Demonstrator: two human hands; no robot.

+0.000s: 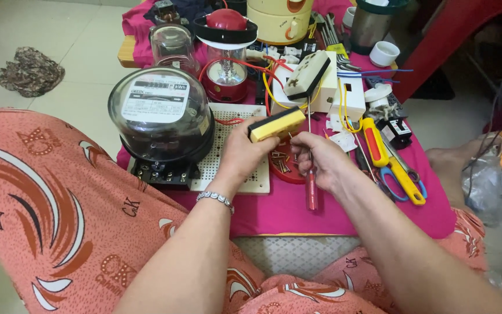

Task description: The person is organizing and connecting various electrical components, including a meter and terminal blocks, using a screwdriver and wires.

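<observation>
Now mid-assembly, by the look: left hand (242, 152) grips yellow socket block (276, 124) just right of electric meter (161, 113); right hand (321, 157) clasps red-handled screwdriver (311, 174), shaft up, pinching what may be screw. Next move likely calls for seating tip squarely in block.

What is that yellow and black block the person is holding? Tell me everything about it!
The small block is a flat rectangle with a yellow body and a black top edge, and it looks like plastic. The left hand holds it tilted, above a white perforated board. The right hand, holding a red-handled screwdriver, is at its right end. A cloth-covered table lies beneath.
</observation>
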